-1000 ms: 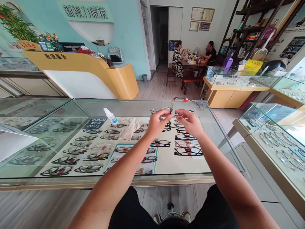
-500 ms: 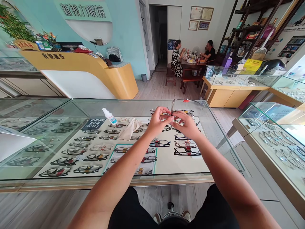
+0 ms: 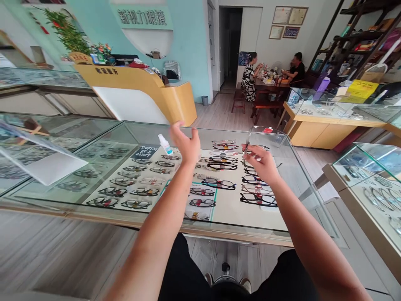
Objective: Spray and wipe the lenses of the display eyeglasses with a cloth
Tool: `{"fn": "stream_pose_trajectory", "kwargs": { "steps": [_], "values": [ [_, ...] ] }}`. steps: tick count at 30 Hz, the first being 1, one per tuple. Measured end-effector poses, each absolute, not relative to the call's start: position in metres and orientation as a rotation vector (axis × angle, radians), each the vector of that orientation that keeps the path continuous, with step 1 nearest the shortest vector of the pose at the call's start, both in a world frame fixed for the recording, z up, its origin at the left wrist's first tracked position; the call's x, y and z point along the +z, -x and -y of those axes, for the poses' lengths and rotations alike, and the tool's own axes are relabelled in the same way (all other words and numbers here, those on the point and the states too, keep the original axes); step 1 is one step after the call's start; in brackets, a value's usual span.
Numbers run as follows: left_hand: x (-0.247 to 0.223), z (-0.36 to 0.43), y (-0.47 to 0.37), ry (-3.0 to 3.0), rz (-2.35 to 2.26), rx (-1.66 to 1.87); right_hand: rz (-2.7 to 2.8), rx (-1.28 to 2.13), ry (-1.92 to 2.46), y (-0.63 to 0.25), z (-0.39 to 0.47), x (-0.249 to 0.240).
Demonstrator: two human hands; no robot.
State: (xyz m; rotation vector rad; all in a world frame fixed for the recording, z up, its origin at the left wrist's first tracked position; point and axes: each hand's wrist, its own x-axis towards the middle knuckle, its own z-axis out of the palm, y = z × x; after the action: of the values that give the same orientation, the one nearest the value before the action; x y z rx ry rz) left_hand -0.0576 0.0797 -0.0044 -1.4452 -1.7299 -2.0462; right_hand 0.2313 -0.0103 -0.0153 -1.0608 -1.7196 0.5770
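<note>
My right hand [image 3: 261, 162] pinches a pair of eyeglasses [image 3: 249, 137] by a thin dark part, holding it above the right side of the glass counter. A small red label [image 3: 267, 130] shows on the eyeglasses. My left hand [image 3: 187, 144] is raised over the counter with thumb and fingers apart and nothing in it. Just left of it stands a white spray bottle [image 3: 166, 144] with a blue label. The pale cloth is hidden behind my left hand and forearm. Several eyeglasses [image 3: 218, 183] lie in rows around both hands.
The glass display counter [image 3: 228, 221] spans the front. A dark printed card [image 3: 144, 152] lies left of the bottle. At left, a white tilted panel [image 3: 53, 167] stands over the glass. Another glass case [image 3: 369, 184] is at right. Two people sit at a table [image 3: 266, 81] behind.
My left hand has let go of the eyeglasses and moved left toward the spray bottle, opening. My right hand keeps hold of the eyeglasses. The view has turned left.
</note>
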Motion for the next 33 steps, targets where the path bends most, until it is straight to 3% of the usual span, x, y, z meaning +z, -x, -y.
{"fn": "stream_pose_trajectory", "kwargs": {
  "steps": [7,13,19,23,26,29,33],
  "values": [
    [-0.017,-0.098,0.108,0.903,2.066,-1.919,1.690,0.586,1.095,-0.235,0.006,-0.019],
    [-0.036,-0.114,0.128,0.678,2.537,-2.052,1.670,0.593,1.127,-0.239,0.002,-0.021],
    [-0.039,-0.117,0.137,0.715,2.563,-2.155,1.638,0.606,1.140,-0.239,0.007,-0.015],
    [-0.020,-0.113,0.118,1.001,2.286,-2.391,1.632,0.608,1.141,-0.237,0.009,-0.013],
    [-0.003,-0.103,0.088,1.383,1.868,-2.993,1.630,0.620,1.138,-0.236,0.009,-0.011],
    [0.010,-0.083,0.056,1.829,1.593,-3.365,1.626,0.646,1.136,-0.237,0.009,-0.009],
    [0.021,-0.053,0.029,2.626,1.460,-3.368,1.597,0.763,1.101,-0.236,0.008,-0.010]
  ]
}}
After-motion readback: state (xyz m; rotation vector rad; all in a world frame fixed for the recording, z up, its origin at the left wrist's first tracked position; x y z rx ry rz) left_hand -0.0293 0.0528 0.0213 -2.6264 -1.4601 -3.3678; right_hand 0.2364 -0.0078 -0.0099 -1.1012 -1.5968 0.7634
